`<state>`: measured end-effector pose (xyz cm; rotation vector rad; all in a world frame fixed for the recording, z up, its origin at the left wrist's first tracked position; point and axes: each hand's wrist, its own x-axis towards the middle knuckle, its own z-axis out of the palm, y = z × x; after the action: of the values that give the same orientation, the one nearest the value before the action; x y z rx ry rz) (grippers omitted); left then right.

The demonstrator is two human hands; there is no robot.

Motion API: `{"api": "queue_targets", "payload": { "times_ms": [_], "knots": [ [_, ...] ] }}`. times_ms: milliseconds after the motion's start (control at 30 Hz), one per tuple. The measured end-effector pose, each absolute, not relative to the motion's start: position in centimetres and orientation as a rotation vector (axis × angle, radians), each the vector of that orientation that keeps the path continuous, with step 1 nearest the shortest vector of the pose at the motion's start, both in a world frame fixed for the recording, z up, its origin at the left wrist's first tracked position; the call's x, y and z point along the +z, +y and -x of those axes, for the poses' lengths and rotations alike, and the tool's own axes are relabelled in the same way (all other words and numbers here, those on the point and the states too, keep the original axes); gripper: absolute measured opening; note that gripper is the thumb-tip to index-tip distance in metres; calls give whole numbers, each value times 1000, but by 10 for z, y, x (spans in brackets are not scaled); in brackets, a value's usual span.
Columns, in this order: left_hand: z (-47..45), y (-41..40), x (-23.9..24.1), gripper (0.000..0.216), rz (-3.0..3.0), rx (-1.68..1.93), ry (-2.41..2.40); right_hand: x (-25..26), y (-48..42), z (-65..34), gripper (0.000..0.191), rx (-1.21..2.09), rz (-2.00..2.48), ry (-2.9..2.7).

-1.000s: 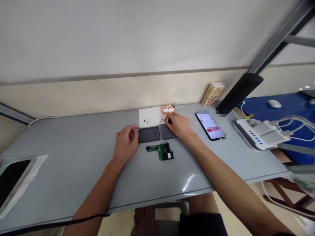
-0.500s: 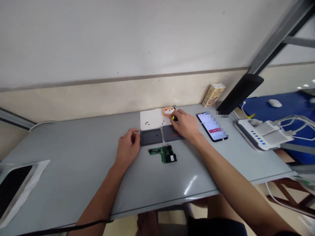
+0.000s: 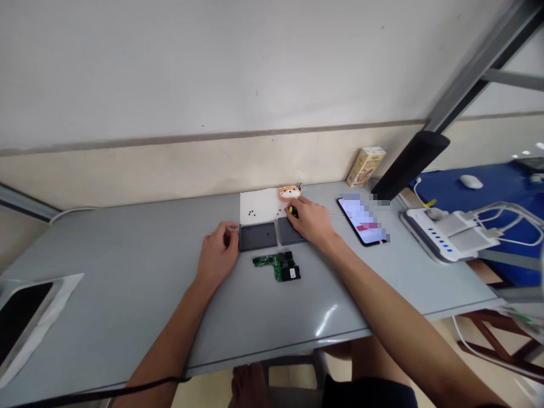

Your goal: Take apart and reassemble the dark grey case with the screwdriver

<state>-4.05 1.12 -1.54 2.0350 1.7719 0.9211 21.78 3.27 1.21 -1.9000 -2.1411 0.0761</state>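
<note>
My right hand (image 3: 312, 222) is closed around a screwdriver (image 3: 292, 210) whose yellow and black handle end shows at the fingertips. It lies over a dark grey case half (image 3: 289, 232), hiding its right part. A thin pale line reaches from behind this hand toward the phone; whether it is the shaft I cannot tell. My left hand (image 3: 219, 252) rests with loosely curled fingers, a gap between thumb and index, at the left edge of a second, shallow dark case half (image 3: 258, 236). Nearer me lies a green circuit board (image 3: 278, 266) with black connectors.
Behind the case halves, white paper (image 3: 257, 201) carries several tiny dark screws (image 3: 251, 213) and an orange animal-face item (image 3: 289, 193). To the right are a lit phone (image 3: 363, 218), a small carton (image 3: 365, 166), a black cylinder (image 3: 411, 164) and a power strip (image 3: 437, 233) with plugs.
My right hand has shifted slightly left and toward me with the screwdriver, covering more of the right case half. My left hand stays in place; the whole view has shifted a little.
</note>
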Motion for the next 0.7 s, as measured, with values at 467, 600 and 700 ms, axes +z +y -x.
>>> {"api": "queue_targets", "payload": {
  "times_ms": [467, 600, 700],
  "knots": [
    [41, 10, -15, 29, -2059, 828, 1777, 14, 32, -221, 36, 86, 1867, -2183],
    [40, 10, -15, 29, -2063, 832, 1766, 15, 32, -220, 36, 79, 1878, -2179],
    [41, 10, -17, 27, -2062, 850, 1749, 13, 32, -220, 37, 53, 1874, -2168]
  ]
}}
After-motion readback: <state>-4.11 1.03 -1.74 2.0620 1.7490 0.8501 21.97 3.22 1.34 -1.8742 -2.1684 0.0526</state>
